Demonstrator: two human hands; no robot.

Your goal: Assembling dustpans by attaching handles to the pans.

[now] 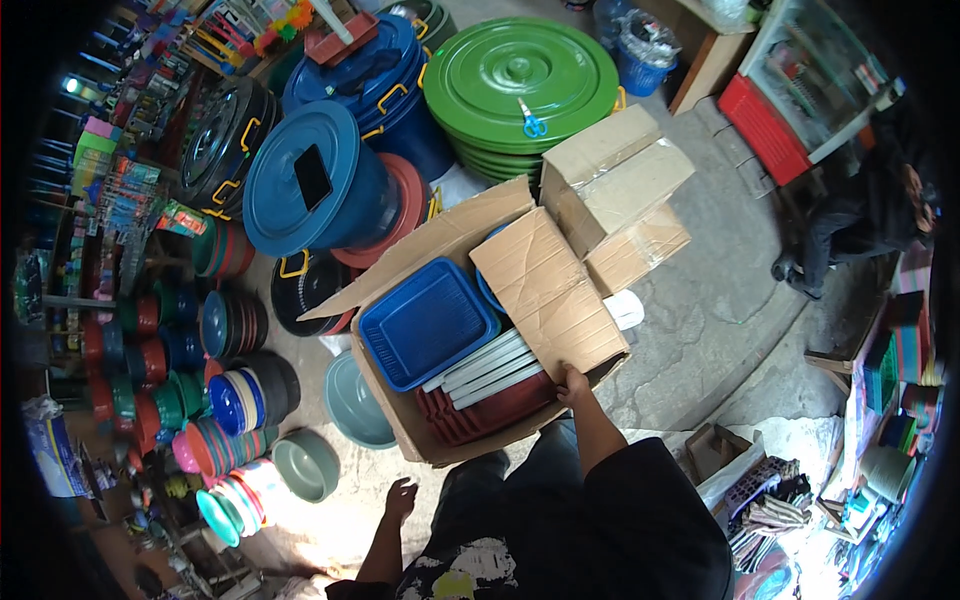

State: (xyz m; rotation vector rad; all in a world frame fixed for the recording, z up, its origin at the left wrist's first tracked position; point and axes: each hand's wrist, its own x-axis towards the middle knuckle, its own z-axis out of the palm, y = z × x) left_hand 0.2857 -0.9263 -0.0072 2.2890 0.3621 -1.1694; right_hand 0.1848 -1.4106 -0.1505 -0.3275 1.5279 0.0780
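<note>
A large opened cardboard box (412,432) stands right in front of me. Inside it lie a blue plastic basket (425,322), several stacked grey-white trays (492,370) and several dark red ones (480,420). My right hand (572,387) grips the box's right flap (550,290) near its front corner, thumb on top. The flap partly covers another blue item at the back of the box. My left hand (402,498) hangs to the left of my legs, away from the box, fingers loosely bent and apart, holding nothing.
Left of the box are a grey-green basin (357,400) and several stacked coloured tubs (240,400). Behind stand a blue lidded tub (305,180) with a phone (312,178), a green lid (520,65) with scissors (531,121), and closed cartons (615,180). A person (850,225) sits far right.
</note>
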